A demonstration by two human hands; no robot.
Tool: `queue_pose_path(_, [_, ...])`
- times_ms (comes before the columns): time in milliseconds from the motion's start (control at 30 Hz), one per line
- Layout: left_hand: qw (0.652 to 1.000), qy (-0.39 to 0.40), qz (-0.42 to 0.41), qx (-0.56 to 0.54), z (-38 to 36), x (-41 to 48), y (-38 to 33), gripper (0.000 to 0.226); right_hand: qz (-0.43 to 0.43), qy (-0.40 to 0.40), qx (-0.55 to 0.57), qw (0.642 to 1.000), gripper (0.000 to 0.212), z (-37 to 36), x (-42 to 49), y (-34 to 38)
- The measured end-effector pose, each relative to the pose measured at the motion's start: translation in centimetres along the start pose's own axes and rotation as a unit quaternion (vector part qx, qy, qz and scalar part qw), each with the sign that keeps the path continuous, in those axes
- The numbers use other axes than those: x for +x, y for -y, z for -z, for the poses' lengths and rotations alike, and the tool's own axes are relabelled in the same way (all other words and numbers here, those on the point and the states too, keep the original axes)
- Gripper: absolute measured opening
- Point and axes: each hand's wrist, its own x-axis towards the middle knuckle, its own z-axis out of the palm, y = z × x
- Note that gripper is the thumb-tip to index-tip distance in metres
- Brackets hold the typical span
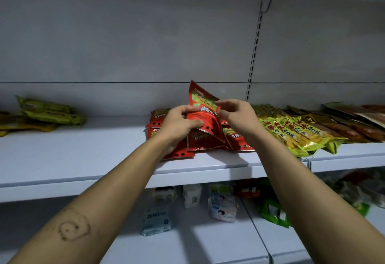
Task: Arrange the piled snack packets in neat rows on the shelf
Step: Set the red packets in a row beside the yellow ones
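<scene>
Dim grey shop shelving, with a white metal shelf (83, 159) running across at arm's reach. Left hand (179, 122) curled, thumb pressed on the face of a front red packet (208, 124), fingers tucked behind its top edge. Right hand (237, 115) just to the right, finger and thumb seemingly closed on the right edge of an upright red packet (201, 97), tilted with one corner up; exact contact partly hidden by the knuckles.

Both packets held above a loose red pile (208, 145), heaped a little right of the shelf's middle, close to the near lip, pieces lying over each other at odd angles. Probably very light, thin and floppy: flat glossy film, crinkled at the seams, likely to slide one over another and to sag if held by a corner. Best taken by a sealed edge, or flat between thumb and fingers across the width. No hard squeeze on the middle, for fear of crushing the contents.

Just beside the pile on the right, yellow-green packets (291, 132) fanned in a row, then brown packets (350, 126) at the right end. Well apart at the left end, a small heap of green packets (48, 111). Below, on a lower shelf, pale tissue packs (156, 220).
</scene>
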Motion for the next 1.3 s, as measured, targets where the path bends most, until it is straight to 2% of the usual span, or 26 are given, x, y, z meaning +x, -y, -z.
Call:
queue_pose_path(67, [0.999, -0.019, 0.019, -0.028, 1.6, -0.4, -0.4, 0.039, -0.011, 0.030, -0.027, 0.999, 0.038, -0.6, 0.1, 0.0])
queue_pose_path(167, [0.998, -0.020, 0.043, -0.031, 3.9, -1.3, -0.5, 0.031, -0.031, 0.107, 0.021, 0.994, 0.049, -2.3, -0.1, 0.5])
queue_pose_path(267, [0.993, -0.062, 0.032, 0.091, 6.4, -2.0, 0.0, 0.018, -0.020, 0.112, 0.023, 0.993, 0.046, -4.7, 0.0, 1.3])
queue_pose_path(367, [0.969, -0.099, 0.040, 0.221, 8.3, -2.7, 0.5, 0.025, -0.021, 0.147, -0.018, 0.989, 0.045, -6.5, -0.2, 2.0])
queue_pose_path(467, [0.962, -0.091, 0.058, 0.251, 8.9, -3.2, 0.7, 0.033, -0.034, 0.172, -0.059, 0.983, 0.048, -7.4, -0.4, 2.5])
queue_pose_path(600, [0.952, -0.102, 0.079, 0.278, 8.9, -3.0, 0.5, 0.037, -0.035, 0.155, -0.073, 0.985, 0.051, -7.8, -0.4, 2.6])
queue_pose_path(733, [0.922, -0.055, 0.115, 0.365, 8.7, -2.5, 0.6, 0.035, -0.022, 0.161, -0.132, 0.978, 0.048, -7.7, -0.6, 2.0])
queue_pose_path(833, [0.881, -0.049, 0.091, 0.461, 8.3, -2.2, 1.1, 0.033, 0.003, 0.142, -0.200, 0.970, 0.037, -7.7, -0.8, 1.6])
queue_pose_path(933, [0.834, -0.064, 0.040, 0.547, 7.6, -1.9, 1.3, 0.041, 0.031, 0.119, -0.240, 0.963, 0.035, -7.6, -1.0, 1.1])
queue_pose_path(1033, [0.813, -0.015, 0.019, 0.581, 6.9, -1.8, 1.2, 0.057, 0.054, 0.113, -0.259, 0.958, 0.034, -7.4, -0.8, 0.8])
queue_pose_path(1133, [0.786, 0.047, 0.035, 0.616, 6.6, -1.7, 1.6, 0.068, 0.062, 0.088, -0.255, 0.961, 0.025, -6.4, 0.1, 0.4])
queue_pose_path(1300, [0.777, 0.103, 0.053, 0.618, 7.3, -1.1, 1.8, 0.082, 0.035, 0.039, -0.292, 0.955, 0.022, -3.6, 2.5, -0.8])
